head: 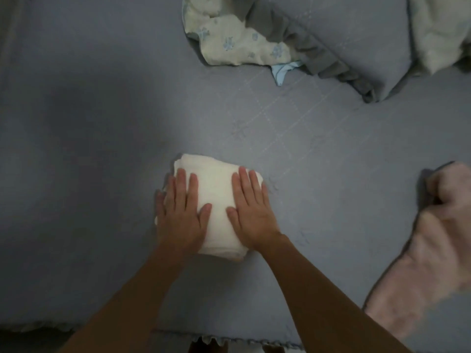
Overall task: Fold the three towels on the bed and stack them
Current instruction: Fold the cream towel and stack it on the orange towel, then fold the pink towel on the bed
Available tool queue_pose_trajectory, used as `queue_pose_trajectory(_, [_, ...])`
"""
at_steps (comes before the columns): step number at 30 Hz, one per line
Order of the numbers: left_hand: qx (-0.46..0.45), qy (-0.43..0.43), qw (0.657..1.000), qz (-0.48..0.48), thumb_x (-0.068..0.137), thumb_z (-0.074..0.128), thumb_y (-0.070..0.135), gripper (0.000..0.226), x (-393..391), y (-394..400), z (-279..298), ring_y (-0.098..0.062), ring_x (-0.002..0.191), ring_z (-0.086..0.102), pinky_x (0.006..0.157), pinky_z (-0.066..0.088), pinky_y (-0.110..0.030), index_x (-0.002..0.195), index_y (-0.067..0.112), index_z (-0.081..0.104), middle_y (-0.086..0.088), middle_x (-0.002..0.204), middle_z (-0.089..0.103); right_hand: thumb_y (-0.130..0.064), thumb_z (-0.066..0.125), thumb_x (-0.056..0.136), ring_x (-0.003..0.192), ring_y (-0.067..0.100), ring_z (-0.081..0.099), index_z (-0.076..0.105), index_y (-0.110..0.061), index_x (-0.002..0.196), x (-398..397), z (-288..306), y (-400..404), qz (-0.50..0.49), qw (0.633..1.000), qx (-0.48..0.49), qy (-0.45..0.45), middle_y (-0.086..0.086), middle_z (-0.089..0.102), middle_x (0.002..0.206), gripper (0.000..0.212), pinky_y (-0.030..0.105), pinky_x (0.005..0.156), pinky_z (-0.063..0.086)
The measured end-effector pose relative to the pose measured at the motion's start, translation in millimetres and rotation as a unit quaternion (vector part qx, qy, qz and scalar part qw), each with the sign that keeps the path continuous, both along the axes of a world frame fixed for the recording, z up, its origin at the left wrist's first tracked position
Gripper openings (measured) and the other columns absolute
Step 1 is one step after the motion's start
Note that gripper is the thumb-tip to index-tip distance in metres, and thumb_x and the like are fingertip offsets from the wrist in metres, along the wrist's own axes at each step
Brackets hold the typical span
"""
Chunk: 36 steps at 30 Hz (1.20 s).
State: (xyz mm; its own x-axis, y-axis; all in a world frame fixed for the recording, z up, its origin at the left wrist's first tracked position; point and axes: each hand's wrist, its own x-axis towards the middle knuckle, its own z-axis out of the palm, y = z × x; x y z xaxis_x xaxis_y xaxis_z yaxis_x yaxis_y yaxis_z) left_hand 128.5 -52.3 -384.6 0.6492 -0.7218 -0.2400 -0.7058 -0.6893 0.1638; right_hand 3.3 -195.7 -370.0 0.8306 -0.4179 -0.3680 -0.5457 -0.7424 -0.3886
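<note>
A white towel [218,197], folded into a thick small rectangle, lies on the grey-blue bed [102,149] in front of me. My left hand [181,215] lies flat on its left side with fingers spread. My right hand [252,212] lies flat on its right side, palm down. Neither hand grips anything. A pink towel with a dark edge [428,250] lies unfolded and rumpled at the right border. A pale cloth with blue flower prints [234,42] lies crumpled at the top, and whether it is a towel I cannot tell.
A grey-blue pillow with a ruffled edge [356,47] sits at the top right, with a fluffy white cover [438,29] beside it. The bed's near edge with its frill [211,340] runs along the bottom of the view.
</note>
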Motion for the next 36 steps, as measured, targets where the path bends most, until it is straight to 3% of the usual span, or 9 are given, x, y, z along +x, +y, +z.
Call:
queue_pose_trajectory(7, [0.047,0.029,0.998,0.032,0.092,0.029,0.044,0.074,-13.2,-17.8,47.5,-0.043,0.145,0.024,0.111,0.021,-0.066,0.154,0.005,0.019,-0.023,0.160,0.019,-0.038,0.040,0.096,0.150,0.029,-0.014,0.000,-0.018,0.157,-33.6,35.4,3.4,-0.078,0.996,0.033,-0.014,0.009,-0.008,0.165,0.075,0.047,0.121,-0.007])
queue_pose_trajectory(12, [-0.079,0.059,0.994,-0.040,0.078,0.044,0.022,0.072,-66.9,-59.8,108.3,-0.041,0.140,0.034,0.109,0.028,-0.057,0.147,0.005,0.035,-0.023,0.156,0.029,-0.016,0.057,0.088,0.149,0.035,0.017,0.020,-0.006,0.154,-157.4,62.5,-40.0,-0.324,0.944,0.063,-0.010,0.018,0.016,0.162,0.076,0.042,0.121,0.014])
queue_pose_trajectory(15, [-0.148,0.166,0.965,-0.141,0.082,0.048,0.007,0.054,-147.6,-85.1,122.7,-0.033,0.138,0.039,0.115,0.026,-0.035,0.135,0.008,0.054,-0.012,0.147,0.047,-0.003,0.068,0.076,0.138,0.045,0.038,0.039,0.006,0.144,-262.9,76.9,-74.9,-0.420,0.907,-0.011,-0.003,0.029,0.038,0.149,0.074,0.048,0.114,0.031])
queue_pose_trajectory(18, [-0.108,0.335,0.926,-0.136,0.086,0.052,-0.002,0.046,-237.8,-116.5,108.1,-0.023,0.123,0.056,0.104,0.034,-0.019,0.128,0.015,0.059,-0.003,0.132,0.059,-0.009,0.073,0.077,0.124,0.052,0.048,0.046,0.011,0.134,-364.7,65.1,-108.0,-0.546,0.832,-0.091,0.029,0.036,0.047,0.136,0.066,0.054,0.100,0.043])
queue_pose_trajectory(22, [-0.075,0.449,0.889,-0.044,0.092,0.053,0.007,0.040,-345.3,-167.8,63.0,-0.015,0.106,0.062,0.093,0.046,-0.024,0.130,0.022,0.055,0.003,0.127,0.061,-0.038,0.073,0.082,0.123,0.037,0.053,0.039,-0.004,0.140,-437.3,38.7,-155.5,-0.749,0.660,0.035,-0.051,0.020,0.054,0.133,0.076,0.037,0.091,0.042])
queue_pose_trajectory(27, [-0.125,0.484,0.857,0.121,0.093,0.059,0.012,0.035,-409.5,-244.3,37.8,-0.015,0.109,0.059,0.098,0.046,-0.028,0.128,0.015,0.054,0.000,0.122,0.061,-0.014,0.067,0.084,0.090,0.022,0.064,0.061,-0.007,0.103,-426.2,40.8,-186.2,-0.646,0.730,0.131,-0.178,0.008,0.068,0.093,0.021,0.021,0.064,0.043])
queue_pose_trajectory(31, [-0.228,0.590,0.729,0.263,0.087,0.067,0.011,0.038,-402.1,-298.4,52.3,-0.025,0.119,0.058,0.100,0.048,-0.042,0.122,0.020,0.053,-0.008,0.127,0.063,-0.009,0.066,0.078,0.080,0.012,0.061,0.066,-0.013,0.099,-437.5,74.7,-188.3,-0.494,0.783,0.300,-0.230,0.004,0.070,0.090,0.022,0.029,0.071,0.051])
queue_pose_trajectory(33, [-0.232,0.621,0.682,0.309,0.080,0.073,0.009,0.060,-401.6,-309.2,58.7,-0.035,0.122,0.058,0.102,0.047,-0.051,0.134,0.005,0.048,-0.021,0.134,0.058,-0.013,0.067,0.073,0.091,0.019,0.067,0.067,-0.016,0.108,-465.5,83.1,-185.4,-0.477,0.764,0.371,-0.227,0.005,0.073,0.100,0.034,0.035,0.079,0.054])
queue_pose_trajectory(36, [-0.182,0.677,0.636,0.324,0.085,0.066,0.004,0.042,-413.9,-308.4,72.8,-0.035,0.115,0.062,0.100,0.050,-0.048,0.126,0.005,0.060,-0.018,0.123,0.067,-0.022,0.069,0.084,0.106,0.026,0.067,0.067,-0.022,0.115,-509.2,80.7,-182.3,-0.582,0.663,0.414,-0.226,0.005,0.073,0.112,0.031,0.048,0.092,0.054])
